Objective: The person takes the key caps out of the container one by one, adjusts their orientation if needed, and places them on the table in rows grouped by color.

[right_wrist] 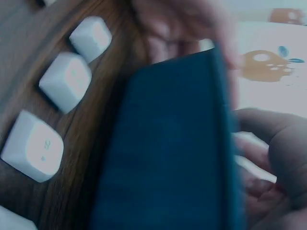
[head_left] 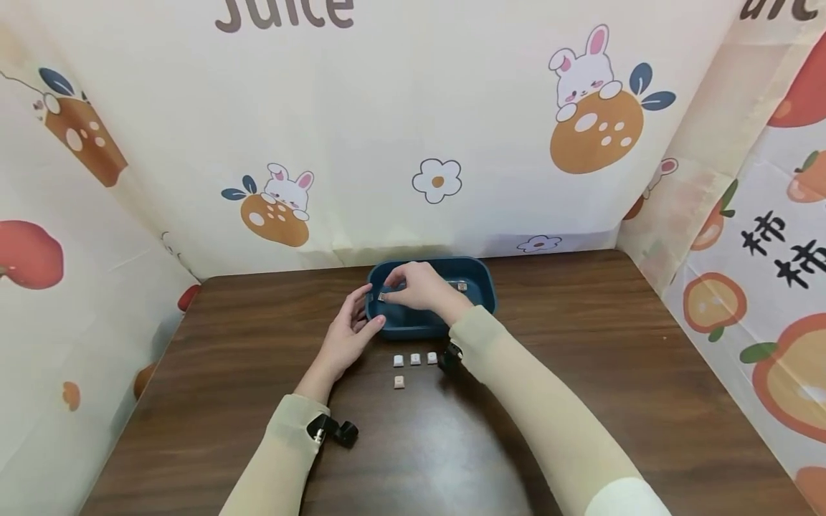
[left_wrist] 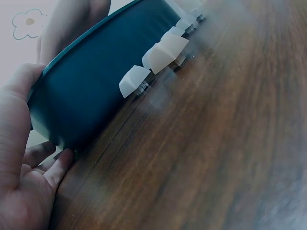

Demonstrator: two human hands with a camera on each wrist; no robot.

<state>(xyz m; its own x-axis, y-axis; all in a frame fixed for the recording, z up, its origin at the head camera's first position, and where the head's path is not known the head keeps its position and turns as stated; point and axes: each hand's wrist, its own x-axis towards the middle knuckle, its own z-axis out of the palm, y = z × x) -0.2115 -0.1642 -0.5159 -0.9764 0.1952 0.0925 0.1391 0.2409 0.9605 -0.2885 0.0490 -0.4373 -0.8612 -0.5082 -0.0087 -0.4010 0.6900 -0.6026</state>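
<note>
Head view shows a dark brown wooden table (head_left: 581,401) with a dark blue, rounded rectangular plastic tray (head_left: 480,283) standing near its far edge, in front of a cream backdrop cloth (head_left: 387,107) printed with rabbits, oranges and flowers. The right hand (head_left: 419,287) reaches over the tray's near rim into its left part, fingers curled, and pinches a small pale keycap (head_left: 382,297) between thumb and fingertips, just above the tray's inside. Another small keycap (head_left: 462,286) lies inside the tray toward its right. The left hand (head_left: 348,333) rests against the tray's left near corner, its thumb laid on the outer wall and the fingers loosely bent beside it; in the left wrist view the thumb (left_wrist: 14,120) lies along the blue wall and a fingertip (left_wrist: 62,163) touches the corner's base, so this hand steadies the tray rather than closing round it. On the table just in front of the tray three white square keycaps (head_left: 415,358) lie in a short row, close to one another but apart, and one pinkish keycap (head_left: 399,382) lies just nearer the person, below the left one of the row. Right wrist view, blurred, shows the row of white keycaps beside the tray's outer wall. Both forearms wear pale beige sleeves (head_left: 516,401).
</note>
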